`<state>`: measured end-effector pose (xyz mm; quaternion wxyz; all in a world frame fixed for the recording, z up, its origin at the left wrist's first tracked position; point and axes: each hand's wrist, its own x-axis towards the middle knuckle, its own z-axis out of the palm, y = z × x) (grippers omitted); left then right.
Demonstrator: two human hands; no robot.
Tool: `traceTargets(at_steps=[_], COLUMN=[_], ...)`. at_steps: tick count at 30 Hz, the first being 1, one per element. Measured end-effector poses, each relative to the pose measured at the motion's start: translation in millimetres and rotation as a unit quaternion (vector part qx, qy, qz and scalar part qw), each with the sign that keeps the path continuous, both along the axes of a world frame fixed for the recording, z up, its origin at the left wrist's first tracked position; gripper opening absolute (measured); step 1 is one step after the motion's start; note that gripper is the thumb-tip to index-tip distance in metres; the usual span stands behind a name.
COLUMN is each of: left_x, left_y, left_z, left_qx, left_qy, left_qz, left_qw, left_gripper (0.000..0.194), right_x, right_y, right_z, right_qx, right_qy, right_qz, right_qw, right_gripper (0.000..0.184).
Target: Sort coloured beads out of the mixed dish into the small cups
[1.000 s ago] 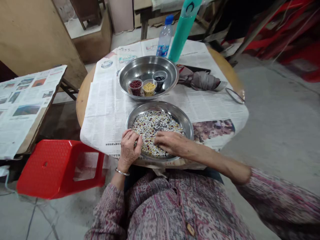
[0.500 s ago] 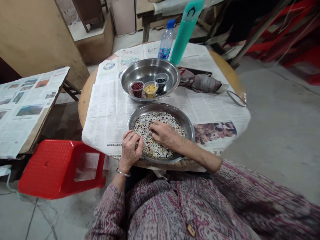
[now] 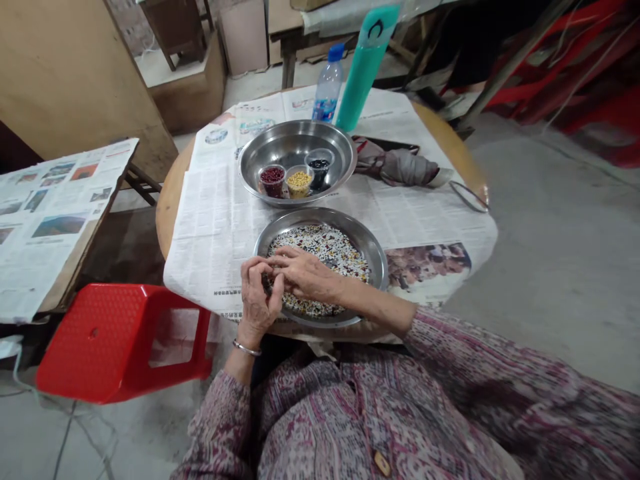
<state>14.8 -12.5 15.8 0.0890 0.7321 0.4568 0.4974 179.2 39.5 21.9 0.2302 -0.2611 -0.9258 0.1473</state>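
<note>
A metal basin (image 3: 376, 267) in front of me holds a spread of white grains (image 3: 325, 241) mixed with yellow, dark red and black beans. My left hand (image 3: 260, 297) is curled at the basin's left rim, its palm hidden. Over the basin's left side, my right hand (image 3: 305, 272) reaches to my left hand, its fingertips meeting the curled fingers. What either hand holds is too small or covered. Behind stands a second metal basin (image 3: 280, 140) with a cup of dark red beans (image 3: 273, 176), a cup of yellow beans (image 3: 299, 180) and a cup of black beans (image 3: 320, 164).
Newspaper (image 3: 205, 220) covers the round table. A plastic bottle (image 3: 327, 87), a teal bottle (image 3: 364, 73) and a folded umbrella (image 3: 400, 165) are at the back. To the left are a red stool (image 3: 95, 340) and a newspaper-covered table (image 3: 55, 207).
My right hand has moved left from the middle of the grains to my left hand's fingers. My left hand stays at the rim, still curled.
</note>
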Motion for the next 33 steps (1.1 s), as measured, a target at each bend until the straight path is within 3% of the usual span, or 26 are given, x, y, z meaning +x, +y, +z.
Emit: traceTargets(at_steps=[4,7,13,17,21,24,27,33], left_x=[0,-1,-2,-1,-1,-2,-2,-1], left_y=[1,2,2,3,3,3,2,2], left_z=[-1.6,-2.5,-2.3,-1.3,-1.1,-1.8,-1.6,0.8], left_qx=[-0.005,-0.002,0.003,0.003,0.002,0.002,-0.001,0.003], left_qy=[0.012,0.027,0.053,0.053,0.055,0.060,0.061,0.064], left_qz=[-0.006,-0.016,-0.033,-0.032,-0.028,-0.023,-0.025,-0.031], left_qw=[1.000,1.000,0.998,0.998,0.998,0.998,0.998,0.997], left_gripper=[0.008,0.015,0.015,0.016,0.016,0.016,0.016,0.015], right_x=[4,17,53,61,53,48,51,75], right_y=[25,35,21,21,43,50,35,-21], right_z=[1.7,6.6,16.6,15.7,10.5,7.5,8.1,13.4], right_qx=[0.036,0.025,-0.051,-0.076,-0.031,-0.007,-0.031,-0.075], right_qy=[-0.056,-0.116,-0.170,-0.124,-0.079,-0.098,-0.120,-0.110], right_qz=[-0.029,-0.088,-0.208,-0.206,-0.225,-0.222,-0.184,-0.092], right_qw=[0.997,0.989,0.962,0.968,0.971,0.970,0.975,0.987], right_gripper=[0.023,0.023,0.029,0.026,0.031,0.036,0.039,0.039])
